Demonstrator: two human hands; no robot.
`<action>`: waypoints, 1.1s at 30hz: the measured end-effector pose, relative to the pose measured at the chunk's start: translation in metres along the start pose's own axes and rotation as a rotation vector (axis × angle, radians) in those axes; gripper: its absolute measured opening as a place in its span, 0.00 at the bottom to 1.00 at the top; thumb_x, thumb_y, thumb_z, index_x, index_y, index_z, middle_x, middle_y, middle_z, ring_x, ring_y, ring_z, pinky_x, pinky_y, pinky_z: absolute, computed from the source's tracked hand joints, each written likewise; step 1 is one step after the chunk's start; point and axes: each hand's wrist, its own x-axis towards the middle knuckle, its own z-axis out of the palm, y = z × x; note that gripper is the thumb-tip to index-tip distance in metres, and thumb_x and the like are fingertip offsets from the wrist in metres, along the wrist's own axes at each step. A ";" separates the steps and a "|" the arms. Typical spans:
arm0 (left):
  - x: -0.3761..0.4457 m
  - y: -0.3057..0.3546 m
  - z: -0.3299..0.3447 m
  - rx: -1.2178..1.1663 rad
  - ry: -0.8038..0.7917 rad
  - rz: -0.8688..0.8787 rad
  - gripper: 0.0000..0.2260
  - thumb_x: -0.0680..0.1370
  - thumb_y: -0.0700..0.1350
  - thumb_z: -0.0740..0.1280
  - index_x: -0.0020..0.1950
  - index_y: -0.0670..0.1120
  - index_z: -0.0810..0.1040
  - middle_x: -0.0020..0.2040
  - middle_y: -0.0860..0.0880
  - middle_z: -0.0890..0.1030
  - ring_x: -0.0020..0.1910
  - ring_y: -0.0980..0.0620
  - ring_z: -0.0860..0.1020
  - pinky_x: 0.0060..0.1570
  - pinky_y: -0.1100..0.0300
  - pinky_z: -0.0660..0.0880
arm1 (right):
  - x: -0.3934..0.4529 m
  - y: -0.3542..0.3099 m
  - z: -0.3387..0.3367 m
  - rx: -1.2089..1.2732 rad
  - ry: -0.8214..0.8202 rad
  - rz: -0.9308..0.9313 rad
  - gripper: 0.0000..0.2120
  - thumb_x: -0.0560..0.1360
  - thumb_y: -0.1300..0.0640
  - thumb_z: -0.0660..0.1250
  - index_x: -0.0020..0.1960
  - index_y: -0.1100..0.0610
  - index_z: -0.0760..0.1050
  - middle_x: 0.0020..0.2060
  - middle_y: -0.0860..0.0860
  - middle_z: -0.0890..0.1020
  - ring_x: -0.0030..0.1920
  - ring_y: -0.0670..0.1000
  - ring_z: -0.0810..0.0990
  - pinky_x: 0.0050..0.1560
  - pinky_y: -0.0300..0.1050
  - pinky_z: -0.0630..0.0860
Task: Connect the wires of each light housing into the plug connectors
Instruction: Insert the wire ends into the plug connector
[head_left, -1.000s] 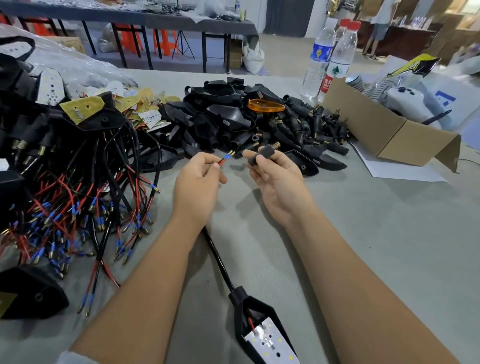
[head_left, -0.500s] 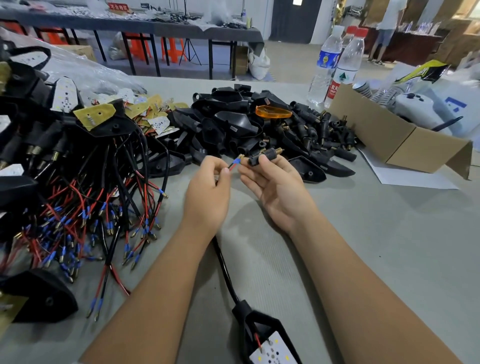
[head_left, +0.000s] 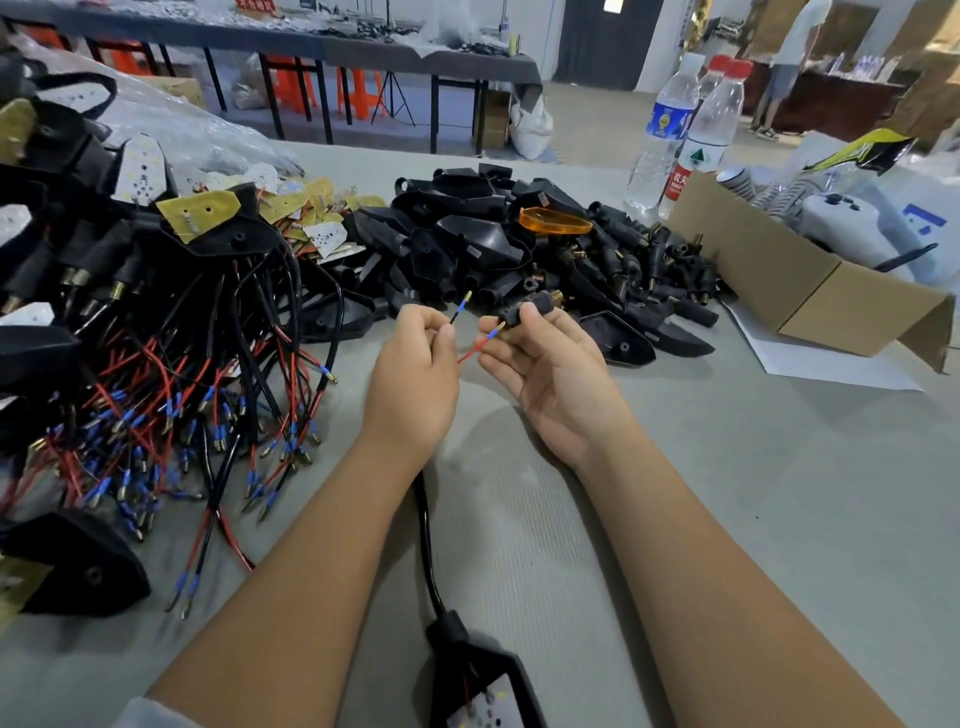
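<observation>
My left hand (head_left: 413, 374) pinches two thin wires: a black wire (head_left: 460, 307) with a blue sleeve and brass tip pointing up, and a red wire (head_left: 475, 349) whose brass tip touches the end of the plug connector (head_left: 525, 306). My right hand (head_left: 550, 369) holds that small black connector between thumb and fingertips; a brass threaded end sticks out to the right. The wires' black cable runs down under my left wrist to a black light housing (head_left: 480, 675) with a white LED board at the bottom edge.
A heap of wired housings (head_left: 156, 338) with red and black leads fills the left. Empty black housings and connectors (head_left: 519, 249) are piled behind my hands, with an orange lens (head_left: 555, 222) on top. A cardboard box (head_left: 810, 280) and water bottles (head_left: 696, 140) stand at the right.
The two wires have been spread apart: the black one now points up, and the red one's tip has come to the connector's end. Both hands sit slightly closer together.
</observation>
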 end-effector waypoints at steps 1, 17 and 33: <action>0.000 0.000 0.000 0.011 0.007 0.004 0.03 0.83 0.44 0.58 0.50 0.48 0.69 0.38 0.50 0.76 0.42 0.46 0.78 0.45 0.48 0.74 | 0.000 0.000 0.000 -0.010 -0.003 0.004 0.07 0.82 0.60 0.60 0.45 0.60 0.70 0.43 0.59 0.84 0.41 0.52 0.84 0.46 0.43 0.82; 0.008 0.000 -0.008 -0.301 0.021 -0.255 0.02 0.81 0.44 0.62 0.48 0.49 0.71 0.36 0.51 0.74 0.34 0.55 0.72 0.35 0.60 0.65 | 0.003 0.012 0.006 -0.269 0.085 -0.115 0.05 0.80 0.63 0.63 0.50 0.56 0.68 0.45 0.60 0.82 0.47 0.54 0.81 0.45 0.43 0.80; 0.005 -0.007 -0.008 -0.301 -0.142 -0.178 0.06 0.78 0.43 0.69 0.42 0.50 0.81 0.31 0.56 0.80 0.33 0.59 0.76 0.40 0.63 0.77 | 0.001 0.000 -0.001 0.006 0.098 -0.021 0.04 0.79 0.62 0.63 0.46 0.58 0.75 0.40 0.53 0.83 0.39 0.50 0.83 0.49 0.43 0.80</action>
